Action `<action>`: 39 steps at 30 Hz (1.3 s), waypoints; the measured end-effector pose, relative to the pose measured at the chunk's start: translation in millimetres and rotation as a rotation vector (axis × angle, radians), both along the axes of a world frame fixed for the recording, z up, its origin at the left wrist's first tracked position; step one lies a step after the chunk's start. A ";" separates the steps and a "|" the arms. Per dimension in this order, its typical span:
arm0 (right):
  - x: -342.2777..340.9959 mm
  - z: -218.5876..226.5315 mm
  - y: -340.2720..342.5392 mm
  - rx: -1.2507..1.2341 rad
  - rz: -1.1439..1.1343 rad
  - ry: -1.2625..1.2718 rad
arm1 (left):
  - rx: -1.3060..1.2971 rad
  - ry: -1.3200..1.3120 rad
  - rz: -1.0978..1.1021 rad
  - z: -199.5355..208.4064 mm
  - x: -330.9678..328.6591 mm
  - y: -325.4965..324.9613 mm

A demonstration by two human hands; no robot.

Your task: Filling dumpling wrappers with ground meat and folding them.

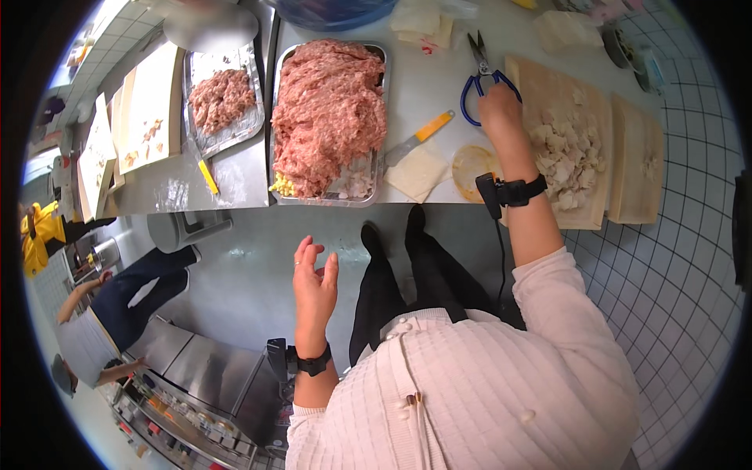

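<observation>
My right hand [500, 113] is closed at the blue-handled scissors [470, 103], over their right loop; the blades point away from me and rest on the worktop. Part of the handle is hidden beneath the hand. Below the worktop's front edge, my left hand [315, 288] hangs in the air with fingers apart, holding nothing. Near my right forearm lies a round shallow dish [470, 166]. To its left are a stack of square dough wrappers [419, 172] and a yellow-handled spatula [433, 127]. A large metal tray [381, 59] holds heaped minced meat [329, 113].
Pale pieces [565, 160] lie on a wooden board [540, 74] at the right. Left of the large tray stands a smaller tray [254, 117] of mince. A blue basin [333, 12] stands at the far edge. Another person [117, 313] works at the left.
</observation>
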State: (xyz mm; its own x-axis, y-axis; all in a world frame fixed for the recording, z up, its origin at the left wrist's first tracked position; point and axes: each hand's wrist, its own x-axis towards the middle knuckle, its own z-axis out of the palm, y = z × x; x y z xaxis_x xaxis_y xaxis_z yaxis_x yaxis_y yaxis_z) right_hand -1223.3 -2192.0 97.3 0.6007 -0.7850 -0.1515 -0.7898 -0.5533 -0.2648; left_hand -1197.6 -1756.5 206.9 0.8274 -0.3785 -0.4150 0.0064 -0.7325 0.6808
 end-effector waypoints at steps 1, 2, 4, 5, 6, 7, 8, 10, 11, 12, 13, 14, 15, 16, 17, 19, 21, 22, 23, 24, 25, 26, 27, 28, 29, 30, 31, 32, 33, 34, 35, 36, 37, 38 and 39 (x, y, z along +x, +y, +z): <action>4.7 -8.3 -2.9 0.000 0.022 0.059 | 0.024 -0.020 -0.001 7.2 1.1 0.3; 4.7 -15.0 -6.4 -0.001 0.044 0.119 | -0.219 0.233 0.219 7.3 -0.5 -3.1; -8.1 4.8 18.1 -0.024 0.120 -0.141 | -0.700 0.682 0.526 13.9 6.3 5.8; -10.0 26.2 33.1 -0.103 0.127 -0.174 | -0.963 0.902 0.571 20.4 13.1 10.3; -12.7 48.8 42.2 -0.194 0.123 -0.206 | -1.031 0.957 0.605 27.0 16.6 11.6; -16.9 61.1 51.0 -0.166 0.144 -0.292 | -1.110 1.007 0.632 32.6 18.0 12.2; -21.5 72.1 59.5 -0.149 0.158 -0.371 | -1.196 1.069 0.647 37.0 19.4 15.0; -29.2 96.5 77.8 0.113 0.187 -0.343 | -1.250 1.066 0.648 43.9 17.7 24.8; -34.1 107.7 87.3 0.240 0.198 -0.323 | -1.277 1.069 0.645 47.9 16.9 30.6; -39.9 119.9 94.9 0.319 0.226 -0.335 | -1.280 1.051 0.638 53.0 18.2 35.2; -46.7 131.2 101.1 0.396 0.249 -0.345 | -1.280 1.039 0.627 59.6 21.6 38.5; -51.9 141.4 108.2 0.473 0.268 -0.355 | -1.278 1.029 0.613 67.7 26.8 43.2; -58.0 152.2 114.5 0.614 0.323 -0.412 | -1.244 0.966 0.552 77.6 31.7 50.8; -64.2 163.7 120.6 0.746 0.374 -0.462 | -1.215 0.915 0.488 88.9 35.2 60.5; -71.5 173.8 126.5 0.866 0.412 -0.503 | -1.354 0.891 0.386 97.3 38.0 69.4; -77.1 182.7 146.0 1.181 0.424 -0.661 | -1.542 0.848 0.200 111.6 36.9 93.9; -77.8 168.8 160.5 1.485 0.300 -0.765 | -1.384 0.831 0.045 101.0 54.7 112.7; -77.7 142.5 167.6 1.633 0.159 -0.779 | -1.175 0.824 -0.014 79.1 66.8 124.0; -79.9 104.2 178.1 1.024 0.228 -0.552 | -0.966 0.799 -0.067 55.0 72.7 130.8; -77.6 72.7 191.1 0.425 0.278 -0.302 | -0.189 0.265 -0.106 28.2 70.8 116.5; -76.9 60.3 197.8 0.324 0.257 -0.332 | -0.095 0.132 -0.148 4.1 72.2 122.9; -74.1 50.7 204.8 0.234 0.248 -0.361 | 0.004 -0.006 -0.174 -15.0 67.6 136.7; -70.6 45.8 212.0 0.144 0.234 -0.385 | 0.102 -0.141 -0.203 -28.7 69.1 144.7; -66.2 42.4 220.4 0.087 0.189 -0.415 | 0.102 -0.173 -0.202 -34.0 73.5 149.2; -57.3 37.8 225.1 0.030 0.147 -0.444 | 0.102 -0.205 -0.198 -35.5 81.2 150.7; -47.6 35.3 228.5 -0.029 0.111 -0.482 | 0.103 -0.246 -0.189 -34.1 88.0 149.1; -38.8 33.3 232.9 -0.096 0.118 -0.448 | 0.043 -0.213 -0.166 -33.3 94.3 146.6; -31.8 30.8 235.7 -0.164 0.125 -0.413 | -0.016 -0.178 -0.143 -32.7 99.6 143.2; -28.1 26.8 240.8 -0.221 0.130 -0.373 | -0.066 -0.138 -0.122 -32.7 103.0 142.8; -25.4 20.8 241.6 -0.220 0.136 -0.268 | -0.095 -0.102 -0.108 -34.9 104.1 139.3; -24.6 16.4 244.4 -0.251 0.123 -0.257 | -0.155 -0.044 -0.122 -36.3 104.0 134.9; -22.3 11.8 246.8 -0.280 0.112 -0.247 | -0.213 0.012 -0.133 -36.7 104.0 130.7; -22.2 9.0 246.6 -0.309 0.102 -0.238 | -0.271 0.069 -0.143 -37.1 103.2 124.8; -23.8 8.3 242.6 -0.272 0.087 -0.270 | -0.300 0.110 -0.146 -38.0 101.1 116.4; -25.7 8.0 238.0 -0.231 0.072 -0.302 | -0.323 0.152 -0.148 -38.3 98.0 107.5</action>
State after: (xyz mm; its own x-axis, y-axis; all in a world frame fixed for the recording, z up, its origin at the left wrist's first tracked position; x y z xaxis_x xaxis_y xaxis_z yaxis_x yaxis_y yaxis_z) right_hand -1249.0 -1954.0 105.3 0.6459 -0.7321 0.2165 -0.6524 -0.6766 -0.3415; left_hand -1099.6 -1649.1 168.6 0.6924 -0.6204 -0.3684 0.0355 -0.4807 0.8762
